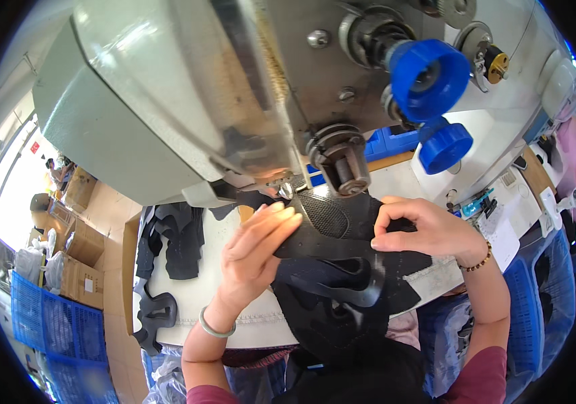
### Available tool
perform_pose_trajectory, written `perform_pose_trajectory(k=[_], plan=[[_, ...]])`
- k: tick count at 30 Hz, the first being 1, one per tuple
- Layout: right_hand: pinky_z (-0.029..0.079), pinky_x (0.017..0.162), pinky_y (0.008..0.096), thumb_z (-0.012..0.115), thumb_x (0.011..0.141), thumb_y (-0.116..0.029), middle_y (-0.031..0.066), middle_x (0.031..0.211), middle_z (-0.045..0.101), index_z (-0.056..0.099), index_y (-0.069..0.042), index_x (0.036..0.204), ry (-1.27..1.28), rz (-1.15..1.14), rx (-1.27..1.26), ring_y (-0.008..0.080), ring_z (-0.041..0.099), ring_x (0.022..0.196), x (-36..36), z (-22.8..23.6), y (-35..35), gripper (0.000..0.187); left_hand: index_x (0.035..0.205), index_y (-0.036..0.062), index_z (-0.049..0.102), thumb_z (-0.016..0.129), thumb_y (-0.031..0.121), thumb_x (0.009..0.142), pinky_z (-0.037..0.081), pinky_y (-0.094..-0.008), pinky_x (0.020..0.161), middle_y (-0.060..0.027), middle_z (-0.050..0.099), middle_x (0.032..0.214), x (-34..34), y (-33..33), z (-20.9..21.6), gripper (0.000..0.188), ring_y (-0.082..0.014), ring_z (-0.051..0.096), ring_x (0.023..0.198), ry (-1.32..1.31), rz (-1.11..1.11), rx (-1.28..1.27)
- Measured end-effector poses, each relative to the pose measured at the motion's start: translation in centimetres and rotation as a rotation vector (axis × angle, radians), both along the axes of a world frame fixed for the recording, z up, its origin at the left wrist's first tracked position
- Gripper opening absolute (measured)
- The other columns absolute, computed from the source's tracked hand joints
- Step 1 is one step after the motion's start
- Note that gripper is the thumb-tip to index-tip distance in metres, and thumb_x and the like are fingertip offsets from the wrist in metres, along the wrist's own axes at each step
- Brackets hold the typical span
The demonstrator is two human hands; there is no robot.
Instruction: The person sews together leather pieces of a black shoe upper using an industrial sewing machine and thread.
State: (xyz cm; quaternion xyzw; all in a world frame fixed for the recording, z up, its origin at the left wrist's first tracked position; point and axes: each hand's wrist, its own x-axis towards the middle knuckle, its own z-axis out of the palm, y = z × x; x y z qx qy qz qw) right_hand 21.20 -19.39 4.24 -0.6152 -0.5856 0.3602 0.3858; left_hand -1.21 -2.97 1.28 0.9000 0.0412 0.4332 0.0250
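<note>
Work piece: one black fabric piece with a mesh panel (328,217), dark and flexible, at the centre of the frame, under the machine head; further black material hangs below it toward the lower edge.

Left hand (256,250): centre of the frame, fingers extended close together and laid on the left edge of the piece; thumb not clearly seen, so cannot tell whether it grips. Pale green bangle (217,330) at the wrist.

Right hand (417,229): right of centre, curled, thumb and forefinger pinching the right part of the piece. Beaded bracelet (479,258) at the wrist.

Sewing machine (123,128): pale grey-green, filling the upper part of the frame, with two blue round knobs (447,145) at upper right; metal presser parts (288,190) just above the left fingertips.

Bench (224,310): pale top, beneath the work. Loose black cut pieces (184,242) on its left side.

Surroundings: cardboard boxes (81,283) and blue crates (59,320) at left; blue basket (525,310) at lower right.
</note>
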Motion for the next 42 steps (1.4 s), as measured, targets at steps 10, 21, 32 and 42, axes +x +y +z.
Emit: perform_pose_trajectory(k=[10, 21, 32, 42], plan=[[0.040, 0.074, 0.0214, 0.076, 0.074, -0.009, -0.0010, 0.087, 0.057, 0.058, -0.005, 0.089, 0.142, 0.050, 0.181, 0.0073, 0.052, 0.082, 0.5, -1.8, 0.6, 0.024, 0.093, -0.0026, 0.061, 0.065, 0.028, 0.082, 0.037, -0.0391, 0.085, -0.0150, 0.060, 0.090, 2.5, -6.6, -1.4, 0.033, -0.0308, 0.055, 0.089, 0.415, -0.152, -0.455], [0.042, 0.082, 0.0271, 0.074, 0.074, -0.009, 0.0019, 0.086, 0.061, 0.067, -0.006, 0.090, 0.020, 0.000, 0.342, 0.0149, 0.056, 0.086, -0.5, -3.6, 0.5, 0.018, 0.081, -0.0026, 0.053, 0.057, 0.015, 0.087, 0.038, -0.0391, 0.084, -0.0149, 0.054, 0.073, 2.7, -7.8, -0.2, 0.018, -0.0325, 0.054, 0.079, 0.484, -0.165, -0.510], [0.041, 0.080, 0.0272, 0.075, 0.073, -0.011, 0.0013, 0.086, 0.058, 0.067, -0.007, 0.091, 0.017, -0.005, 0.341, 0.0146, 0.053, 0.085, -0.6, -4.1, 0.2, 0.019, 0.073, -0.0021, 0.045, 0.048, 0.011, 0.093, 0.036, -0.0368, 0.079, -0.0132, 0.044, 0.069, 2.7, -7.2, -1.2, 0.025, -0.0306, 0.044, 0.073, 0.583, -0.174, -0.844], [0.046, 0.083, 0.0285, 0.079, 0.070, -0.020, 0.0065, 0.097, 0.063, 0.061, 0.003, 0.105, 0.305, -0.046, 0.088, 0.0139, 0.058, 0.092, 1.0, -4.6, 2.0, 0.046, 0.071, -0.0017, 0.050, 0.055, 0.014, 0.091, 0.037, -0.0344, 0.072, -0.0102, 0.045, 0.064, 3.2, -7.3, -1.3, 0.025, -0.0262, 0.043, 0.065, 0.488, -0.151, -1.008]])
